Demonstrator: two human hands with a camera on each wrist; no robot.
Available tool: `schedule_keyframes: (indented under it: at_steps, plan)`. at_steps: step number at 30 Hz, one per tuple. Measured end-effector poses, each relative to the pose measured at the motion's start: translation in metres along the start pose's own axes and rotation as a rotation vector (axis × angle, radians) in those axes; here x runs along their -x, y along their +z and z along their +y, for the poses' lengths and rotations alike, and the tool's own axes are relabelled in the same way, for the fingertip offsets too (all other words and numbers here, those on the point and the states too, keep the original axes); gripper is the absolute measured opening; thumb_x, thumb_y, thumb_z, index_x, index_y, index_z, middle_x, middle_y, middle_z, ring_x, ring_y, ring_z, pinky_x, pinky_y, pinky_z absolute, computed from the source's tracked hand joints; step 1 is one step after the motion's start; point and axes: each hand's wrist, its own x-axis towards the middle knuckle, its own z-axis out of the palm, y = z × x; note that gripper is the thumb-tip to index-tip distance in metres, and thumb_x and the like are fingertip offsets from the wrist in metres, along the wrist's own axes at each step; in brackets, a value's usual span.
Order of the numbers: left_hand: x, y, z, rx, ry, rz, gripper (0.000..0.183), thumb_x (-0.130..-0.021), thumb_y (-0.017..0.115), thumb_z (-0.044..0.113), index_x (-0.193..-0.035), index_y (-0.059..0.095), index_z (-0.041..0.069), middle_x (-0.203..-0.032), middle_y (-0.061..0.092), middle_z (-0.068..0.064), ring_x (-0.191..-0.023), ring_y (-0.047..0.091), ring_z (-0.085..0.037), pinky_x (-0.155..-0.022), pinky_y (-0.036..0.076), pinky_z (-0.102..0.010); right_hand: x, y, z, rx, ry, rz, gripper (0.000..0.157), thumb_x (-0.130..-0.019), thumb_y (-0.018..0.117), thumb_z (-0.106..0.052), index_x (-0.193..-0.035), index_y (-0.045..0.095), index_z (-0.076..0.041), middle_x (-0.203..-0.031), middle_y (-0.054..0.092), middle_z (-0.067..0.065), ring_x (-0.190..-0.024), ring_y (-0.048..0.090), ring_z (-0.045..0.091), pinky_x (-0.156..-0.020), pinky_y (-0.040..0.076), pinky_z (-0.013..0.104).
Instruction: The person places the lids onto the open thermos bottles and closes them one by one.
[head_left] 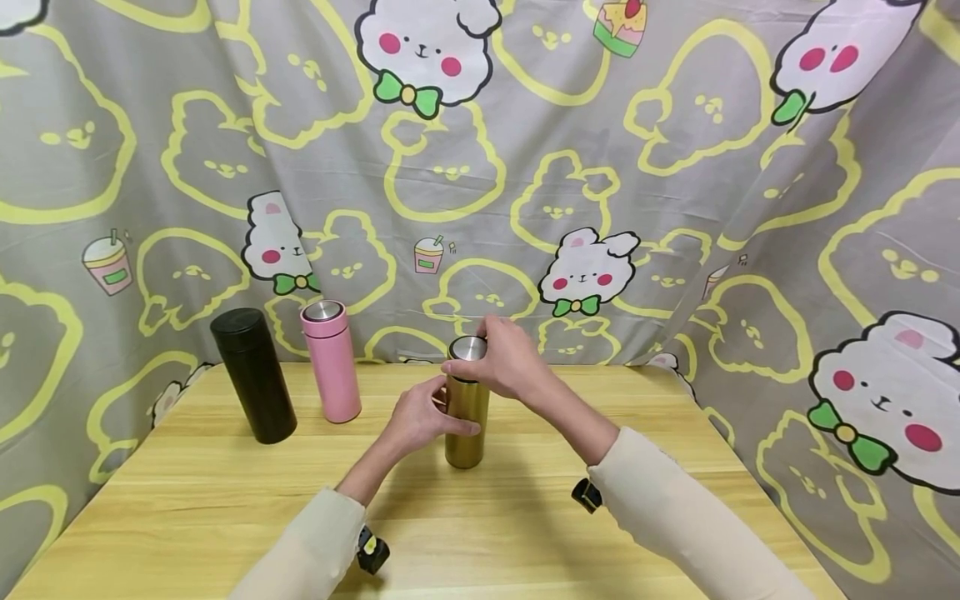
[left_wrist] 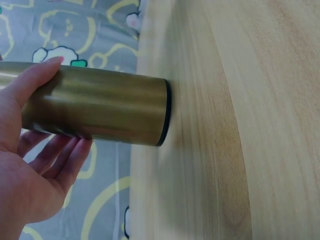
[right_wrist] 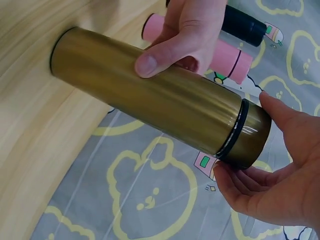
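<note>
A gold thermos (head_left: pixel 467 404) stands upright on the wooden table, its lid (right_wrist: pixel 256 132) topped by a silver disc. Around the middle of its body curls my left hand (head_left: pixel 417 418), thumb on the near side; the left wrist view shows the fingers under the gold surface and the black-rimmed base (left_wrist: pixel 166 112). My right hand (head_left: pixel 510 358) grips the lid from the side, thumb and fingers on opposite edges. Between lid and body runs a black ring (right_wrist: pixel 234 130) with a thin bright line. Whether the lid is loose, I cannot tell.
To the left on the table (head_left: pixel 187 508) stand a pink thermos (head_left: pixel 333 367) with a silver-topped lid and a black thermos (head_left: pixel 255 375). A grey patterned curtain (head_left: pixel 465 233) hangs behind the table and along its sides.
</note>
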Motion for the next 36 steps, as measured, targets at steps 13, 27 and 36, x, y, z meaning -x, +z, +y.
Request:
schedule_keyframes:
  at_steps: [13,27,36]
  plan:
    - [0.000,0.001,-0.001,-0.013,0.009,0.000,0.075,-0.061,0.096,0.048,-0.125,0.065,0.022,-0.105,0.071,0.002,-0.096,0.066,-0.017,-0.082,0.056,-0.038,-0.002,-0.006,0.000,-0.067,0.053,-0.105,0.083,-0.081,0.082,-0.053,-0.139,0.049,-0.003,-0.132,0.061,0.017,-0.113,0.060,0.029,-0.091,0.053,0.042]
    - [-0.001,0.001,-0.002,-0.001,0.008,-0.019,0.071,-0.062,0.096,0.047,-0.120,0.065,0.022,-0.104,0.071,0.002,-0.097,0.066,-0.017,-0.081,0.056,-0.039,-0.007,-0.024,0.004,-0.303,0.027,-0.317,0.067,-0.081,0.078,-0.014,-0.145,0.056,-0.011,-0.148,0.055,0.011,-0.130,0.055,0.026,-0.108,0.045,0.043]
    - [-0.002,0.001,-0.003,-0.004,-0.001,-0.015,0.072,-0.061,0.096,0.046,-0.122,0.066,0.023,-0.105,0.070,0.002,-0.098,0.065,-0.018,-0.083,0.056,-0.040,-0.007,-0.023,0.001,-0.196,0.043,-0.257,0.064,-0.082,0.082,-0.029,-0.139,0.059,-0.011,-0.136,0.064,0.012,-0.118,0.062,0.025,-0.100,0.050,0.040]
